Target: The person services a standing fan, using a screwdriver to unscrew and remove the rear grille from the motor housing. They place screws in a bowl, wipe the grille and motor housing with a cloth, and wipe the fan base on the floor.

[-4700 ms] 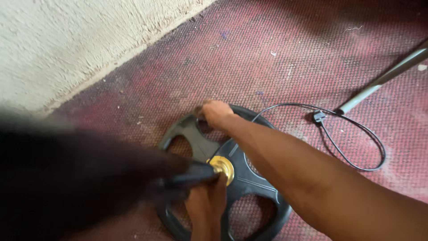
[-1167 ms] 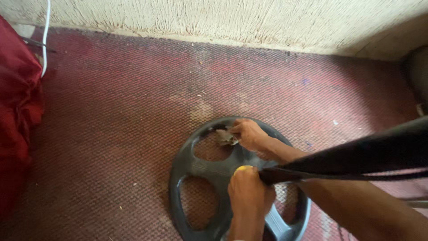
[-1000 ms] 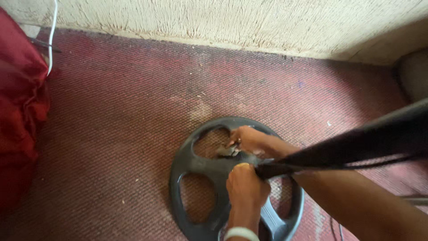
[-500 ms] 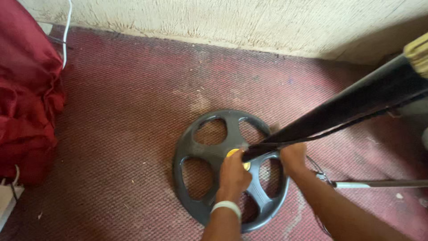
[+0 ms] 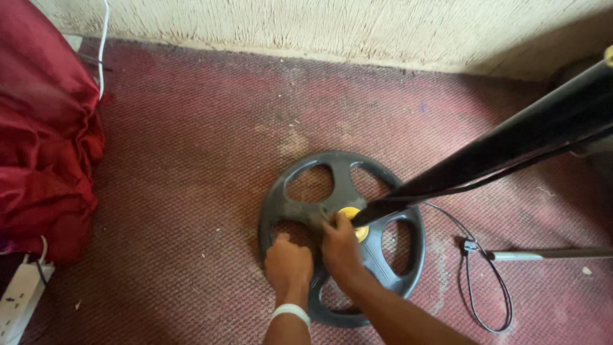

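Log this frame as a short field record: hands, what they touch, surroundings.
left hand: pressed on the round black base, near its lower-left opening; pale wristband
right hand: at the hub, fingers against the yellow collar
black pole: tilted, runs from the hub up to the right
floor: dark red carpet
left side: red cloth, white power strip
right side: looped thin cable beside the base
back: rough pale wall
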